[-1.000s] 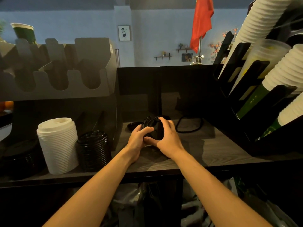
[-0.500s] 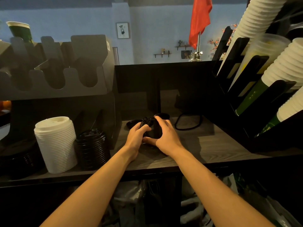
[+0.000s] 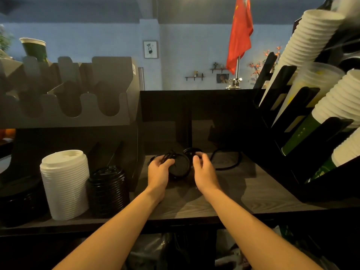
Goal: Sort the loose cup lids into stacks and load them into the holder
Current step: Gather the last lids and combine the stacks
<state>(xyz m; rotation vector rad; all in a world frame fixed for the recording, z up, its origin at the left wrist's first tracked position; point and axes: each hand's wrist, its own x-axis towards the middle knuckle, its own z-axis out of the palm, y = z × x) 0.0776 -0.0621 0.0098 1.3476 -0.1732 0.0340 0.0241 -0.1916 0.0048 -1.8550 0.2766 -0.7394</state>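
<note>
At centre frame, just above the wooden counter (image 3: 243, 191), note a change of grip within the last second. Previously clasped from both sides; now held by the left hand (image 3: 158, 172) alone, fingers curled round the small bundle of black lids (image 3: 180, 168), tilted on edge. Observe the right hand (image 3: 204, 170) drawn off to the right, just beside the bundle, fingers loosely curled and thumb raised. Unclear: fingertips pinching the single black lid (image 3: 190, 152) behind the bundle, or merely touching it. Read as the right hand freed to collect the next loose lid. Treat stacking as unfinished: bundle visibly uneven at its upper left edge. See the white lid stack (image 3: 64, 184) and the black lid stack (image 3: 107, 190) standing side by side at lower left. Regard loading as not yet started: grey holder (image 3: 68, 117) at upper left, no lids visible in its front slots
</note>
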